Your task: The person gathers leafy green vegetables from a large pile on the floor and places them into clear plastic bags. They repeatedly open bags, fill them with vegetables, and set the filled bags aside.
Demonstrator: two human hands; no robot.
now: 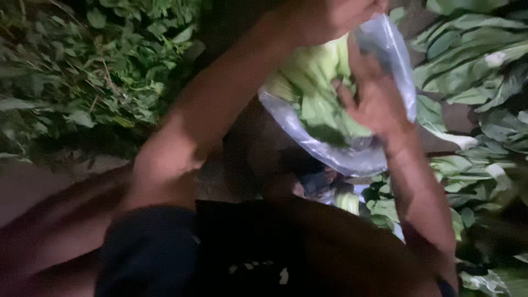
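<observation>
— How many hands and bags?
— Two hands: the left hand (324,19) grips one clear plastic bag (379,148) at its top; the right hand (374,102) presses the one leafy cabbage (316,82) inside.

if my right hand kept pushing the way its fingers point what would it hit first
Most likely the pale green leafy vegetable inside the clear plastic bag. The right hand is in the bag's mouth, fingers seemingly already on the leaves, though blur hides the exact contact.
</observation>
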